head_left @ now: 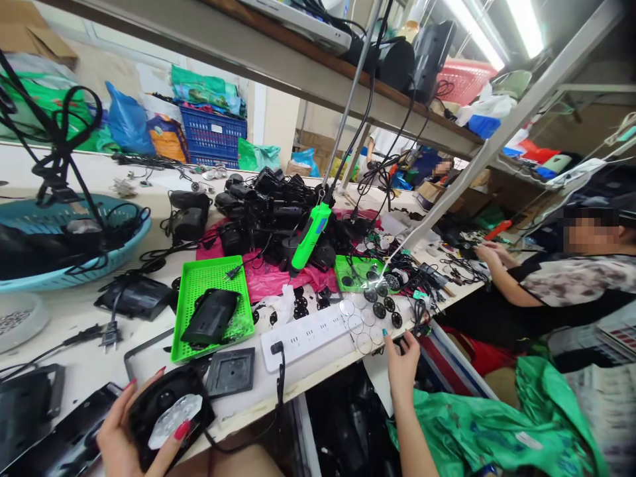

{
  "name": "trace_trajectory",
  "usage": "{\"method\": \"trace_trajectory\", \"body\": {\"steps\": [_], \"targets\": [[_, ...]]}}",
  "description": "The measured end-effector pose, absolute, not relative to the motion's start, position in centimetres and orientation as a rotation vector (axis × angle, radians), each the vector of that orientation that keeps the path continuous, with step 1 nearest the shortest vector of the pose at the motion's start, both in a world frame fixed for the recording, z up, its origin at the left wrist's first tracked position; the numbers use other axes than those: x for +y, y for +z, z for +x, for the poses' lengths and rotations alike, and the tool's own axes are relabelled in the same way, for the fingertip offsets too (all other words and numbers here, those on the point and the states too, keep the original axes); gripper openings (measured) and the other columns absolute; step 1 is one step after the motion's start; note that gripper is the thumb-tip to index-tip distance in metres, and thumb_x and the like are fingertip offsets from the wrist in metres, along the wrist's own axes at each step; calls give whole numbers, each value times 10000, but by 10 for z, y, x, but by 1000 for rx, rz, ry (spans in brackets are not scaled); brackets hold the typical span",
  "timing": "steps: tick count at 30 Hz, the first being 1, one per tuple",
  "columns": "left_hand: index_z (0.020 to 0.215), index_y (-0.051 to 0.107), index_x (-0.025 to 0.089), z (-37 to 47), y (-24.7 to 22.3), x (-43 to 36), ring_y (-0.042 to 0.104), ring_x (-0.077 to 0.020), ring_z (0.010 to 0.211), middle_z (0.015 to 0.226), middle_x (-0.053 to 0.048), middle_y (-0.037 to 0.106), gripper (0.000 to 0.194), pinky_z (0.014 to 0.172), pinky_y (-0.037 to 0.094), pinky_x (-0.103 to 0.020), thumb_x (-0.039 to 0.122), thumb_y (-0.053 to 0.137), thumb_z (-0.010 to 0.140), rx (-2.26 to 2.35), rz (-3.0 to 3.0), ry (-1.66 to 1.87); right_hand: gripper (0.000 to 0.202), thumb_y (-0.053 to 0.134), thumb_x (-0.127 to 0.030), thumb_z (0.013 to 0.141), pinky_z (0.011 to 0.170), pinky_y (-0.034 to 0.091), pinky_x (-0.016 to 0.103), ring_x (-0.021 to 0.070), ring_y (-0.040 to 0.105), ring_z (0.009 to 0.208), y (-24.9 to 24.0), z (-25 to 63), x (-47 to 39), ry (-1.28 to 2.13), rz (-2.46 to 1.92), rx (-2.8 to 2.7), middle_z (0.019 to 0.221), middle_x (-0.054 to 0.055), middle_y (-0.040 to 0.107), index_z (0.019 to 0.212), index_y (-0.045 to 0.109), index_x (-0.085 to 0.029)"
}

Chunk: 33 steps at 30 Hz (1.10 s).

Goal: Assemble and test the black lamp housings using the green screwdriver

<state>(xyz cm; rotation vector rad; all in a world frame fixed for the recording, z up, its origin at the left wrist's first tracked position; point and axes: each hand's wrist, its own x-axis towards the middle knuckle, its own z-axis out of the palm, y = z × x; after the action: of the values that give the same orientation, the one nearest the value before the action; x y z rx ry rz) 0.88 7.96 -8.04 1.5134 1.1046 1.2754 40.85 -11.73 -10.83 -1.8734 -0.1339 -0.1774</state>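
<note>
My left hand (130, 424) grips a black plastic lamp housing (171, 397) with a clear faceted lens block (175, 421) in its face. The thumb presses on the front, and the other fingers wrap round the side. A black cable trails from the housing. Over at the bench's front edge, my right hand (403, 364) has its fingers apart and bent, with no held thing visible; a small teal spot shows at one fingertip. Just beyond it lie thin clear discs (364, 341) and round black parts (379, 310).
A white power strip (311, 338) has a black plug in it. Green trays (185, 285), black housings (283, 199) and cords cover the bench. A green electric screwdriver (312, 238) hangs overhead. A slanting metal post stands right, where another person (536, 278) works.
</note>
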Motion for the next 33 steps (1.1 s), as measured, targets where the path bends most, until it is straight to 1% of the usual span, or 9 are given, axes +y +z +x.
{"method": "trace_trajectory", "body": {"steps": [4,6,10,14,20,24,26,29,33], "targets": [[1403,344,385,8,-76,80,439,-375,1365,1459,-30,509,760,1169,267,-672,535,709,754,1101,1462,1311,925,747,-647,583,777,590,413,309,645,1044,-129,393,-116,63,-1728,30,1260,205,552,1291,463,-124],[1406,322,366,6,-74,82,421,-373,1380,1474,-52,482,752,1164,266,-680,506,704,774,1136,1391,1304,872,801,-591,538,716,600,368,269,672,950,-133,389,-114,130,-1659,67,1151,155,608,1219,509,-131],[1424,331,287,2,-70,84,426,-389,1367,1466,-135,453,752,1141,294,-681,469,703,796,1179,1350,1310,849,858,-493,457,684,598,323,187,669,772,-132,385,-113,178,-1538,130,927,46,639,1152,519,-143],[1395,407,280,-3,-62,81,465,-369,1320,1463,-121,444,655,1118,341,-662,462,670,823,1188,1432,1305,804,877,-414,408,649,595,297,140,633,683,-125,379,-117,211,-1430,182,840,-11,619,1091,530,-171],[1281,519,247,11,-45,42,544,-307,1208,1411,-110,483,537,1085,421,-510,375,715,797,1201,1486,1448,632,868,-291,485,684,589,259,124,631,722,-103,349,-118,310,-1254,189,826,-12,639,1038,585,-175],[1121,643,241,67,-46,-2,659,-233,845,1072,-104,680,409,803,534,-393,492,694,802,699,1041,866,484,845,-298,597,725,573,217,106,638,798,-82,309,-103,375,-1142,152,944,-1,661,1017,627,-196],[1107,677,207,106,-46,-15,670,-255,927,1119,-132,701,509,884,494,-394,491,792,700,557,784,495,452,842,-303,636,757,563,202,95,640,821,-71,288,-96,415,-1107,143,964,-3,666,1026,636,-203],[1166,658,189,163,-39,-14,653,-234,1037,1214,-127,687,468,991,414,-362,406,756,764,473,558,272,469,840,-333,660,792,558,220,112,657,879,-60,260,-96,473,-1081,132,1000,13,687,1064,636,-214],[1139,639,119,210,-32,-4,689,-217,906,1085,-141,724,386,887,439,-325,194,677,762,351,459,149,523,816,-504,652,690,578,281,170,687,822,-64,241,-118,459,-1243,60,987,46,717,1067,650,-232]]}}
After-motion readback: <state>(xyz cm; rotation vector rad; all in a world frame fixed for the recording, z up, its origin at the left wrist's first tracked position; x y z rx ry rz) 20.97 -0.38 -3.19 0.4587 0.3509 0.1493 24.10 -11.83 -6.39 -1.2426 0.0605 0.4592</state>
